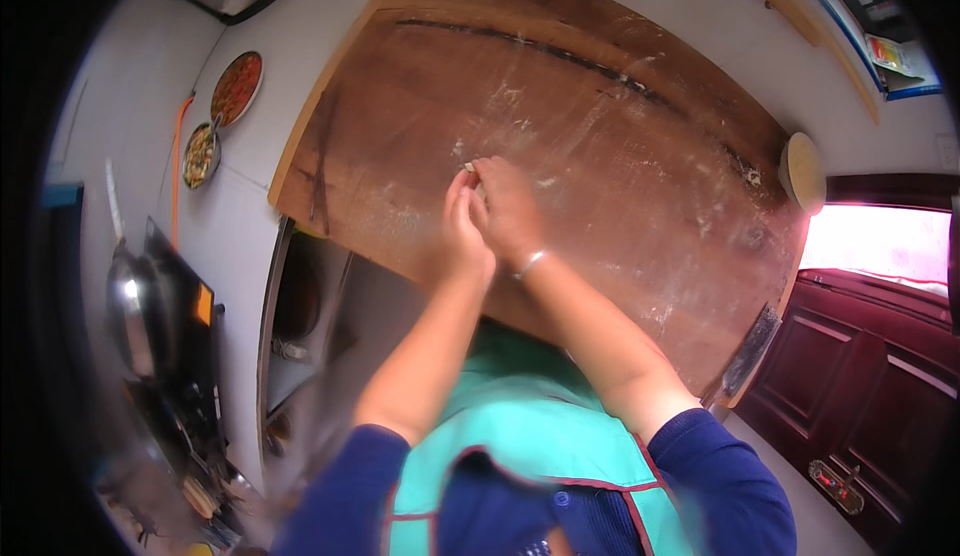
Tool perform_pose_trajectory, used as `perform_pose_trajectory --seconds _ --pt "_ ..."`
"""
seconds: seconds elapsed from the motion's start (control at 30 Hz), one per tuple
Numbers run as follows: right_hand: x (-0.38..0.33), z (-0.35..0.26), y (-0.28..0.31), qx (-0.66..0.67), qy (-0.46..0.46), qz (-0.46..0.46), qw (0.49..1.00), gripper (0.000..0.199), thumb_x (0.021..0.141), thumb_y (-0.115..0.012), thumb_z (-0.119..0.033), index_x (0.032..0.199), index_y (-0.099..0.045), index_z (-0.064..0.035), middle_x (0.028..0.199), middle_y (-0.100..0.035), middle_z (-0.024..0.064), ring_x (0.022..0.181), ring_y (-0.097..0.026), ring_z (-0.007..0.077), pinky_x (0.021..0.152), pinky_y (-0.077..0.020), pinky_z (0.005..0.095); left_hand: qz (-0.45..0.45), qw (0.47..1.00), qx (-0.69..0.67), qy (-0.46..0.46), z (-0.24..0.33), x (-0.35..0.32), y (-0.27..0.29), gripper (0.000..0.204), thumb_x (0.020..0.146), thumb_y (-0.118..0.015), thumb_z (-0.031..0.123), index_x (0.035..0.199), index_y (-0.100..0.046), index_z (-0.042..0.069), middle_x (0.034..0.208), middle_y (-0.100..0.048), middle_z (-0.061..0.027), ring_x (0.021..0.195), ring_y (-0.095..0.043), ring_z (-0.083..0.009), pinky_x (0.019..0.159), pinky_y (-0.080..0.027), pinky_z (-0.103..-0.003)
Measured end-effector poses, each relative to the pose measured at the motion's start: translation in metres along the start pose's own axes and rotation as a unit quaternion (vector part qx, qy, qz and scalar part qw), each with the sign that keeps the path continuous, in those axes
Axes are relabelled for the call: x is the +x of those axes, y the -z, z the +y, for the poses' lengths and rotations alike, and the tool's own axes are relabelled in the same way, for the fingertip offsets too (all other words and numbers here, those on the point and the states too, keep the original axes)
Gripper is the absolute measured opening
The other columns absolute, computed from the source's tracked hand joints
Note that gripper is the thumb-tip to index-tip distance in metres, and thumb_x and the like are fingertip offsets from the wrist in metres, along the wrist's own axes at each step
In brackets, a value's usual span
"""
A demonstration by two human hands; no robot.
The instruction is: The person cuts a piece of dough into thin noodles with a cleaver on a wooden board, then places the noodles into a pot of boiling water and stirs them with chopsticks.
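Centrally, a large wooden board [560, 146], brown and dusted with streaks of flour, serves as the landmark. Left hand [463, 226] and right hand [508, 211] are pressed together over the board's middle, fingers closed around a small pale piece of dough [470, 167], of which only a sliver shows at the fingertips; which hand actually bears it cannot be told. A thin silver bangle [530, 263] sits on the right wrist, just nearer the person than the hands. A cleaver [745, 356] lies on the board's near right edge. A round pale disc [803, 171], possibly a lid or plate, stands just off the board's far right corner. Left of the board, on the white counter [250, 196], sit a round dish of red-orange food [237, 87] and a smaller bowl of mixed filling [201, 154], close together. Further left of the board, a metal wok [130, 316] rests on a stove. Below the board's near edge, a teal apron [520, 426] over dark blue sleeves.
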State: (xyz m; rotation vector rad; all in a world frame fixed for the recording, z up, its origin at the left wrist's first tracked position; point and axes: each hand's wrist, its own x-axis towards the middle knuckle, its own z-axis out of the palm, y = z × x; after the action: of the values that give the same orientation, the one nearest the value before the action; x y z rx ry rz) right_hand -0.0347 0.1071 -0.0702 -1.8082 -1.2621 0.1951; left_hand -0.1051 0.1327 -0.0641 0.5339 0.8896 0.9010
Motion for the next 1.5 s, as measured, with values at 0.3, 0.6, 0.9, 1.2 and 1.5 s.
perform_pose_trajectory --seconds 0.3,0.6,0.9,1.2,1.5 --pt "-0.008 -0.029 0.053 0.484 -0.327 0.206 0.785 0.021 0.086 -0.052 -0.003 0.104 -0.061 0.0028 0.095 -0.062 0.007 0.083 -0.059 0.0118 0.072 -0.0499 0.0238 -0.042 0.985 -0.115 0.122 0.012 -0.042 -0.052 0.027 0.09 -0.047 0.006 0.115 -0.052 -0.002 0.107 -0.059 -0.0119 0.1 -0.057 -0.0195 0.088 -0.046 -0.03" --pt "0.013 -0.227 0.051 0.517 -0.149 0.138 0.832 0.02 0.089 -0.051 -0.001 0.106 -0.059 0.0031 0.09 -0.062 0.0068 0.075 -0.058 0.0095 0.064 -0.0493 0.0215 -0.178 0.962 -0.205 0.006 0.186 -0.119 -0.014 0.025 0.09 -0.044 0.003 0.113 -0.053 -0.002 0.101 -0.059 -0.0102 0.092 -0.058 -0.0153 0.081 -0.048 -0.027" --pt "-0.083 -0.602 -0.2 0.657 -0.076 -0.146 0.736 0.022 0.087 -0.056 -0.002 0.108 -0.058 0.0037 0.088 -0.062 0.0078 0.073 -0.057 0.0097 0.062 -0.0476 0.0191 0.036 0.932 -0.134 -0.334 0.483 -0.257 0.299 0.027 0.087 -0.046 0.002 0.112 -0.057 0.002 0.103 -0.06 -0.0085 0.093 -0.058 -0.0159 0.079 -0.049 -0.027" --pt "-0.185 -0.873 -0.379 0.514 0.019 -0.412 0.752 0.019 0.08 -0.059 -0.002 0.098 -0.066 -0.0003 0.087 -0.064 0.0075 0.078 -0.06 0.0153 0.069 -0.0475 0.0253 0.359 0.828 0.217 -0.372 0.695 -0.361 0.618 0.034 0.078 -0.06 -0.003 0.112 -0.059 0.001 0.097 -0.062 -0.0066 0.084 -0.059 -0.0147 0.072 -0.047 -0.026" --pt "-0.12 -0.774 -0.353 0.377 0.249 -0.338 0.825 0.019 0.082 -0.055 -0.002 0.097 -0.066 -0.0044 0.085 -0.067 0.0079 0.081 -0.062 0.0148 0.073 -0.0486 0.0271 0.346 0.544 0.729 -0.229 0.713 -0.374 0.629 0.045 0.078 -0.065 0.019 0.121 -0.056 0.009 0.121 -0.057 -0.0156 0.115 -0.052 -0.0299 0.096 -0.041 -0.036"
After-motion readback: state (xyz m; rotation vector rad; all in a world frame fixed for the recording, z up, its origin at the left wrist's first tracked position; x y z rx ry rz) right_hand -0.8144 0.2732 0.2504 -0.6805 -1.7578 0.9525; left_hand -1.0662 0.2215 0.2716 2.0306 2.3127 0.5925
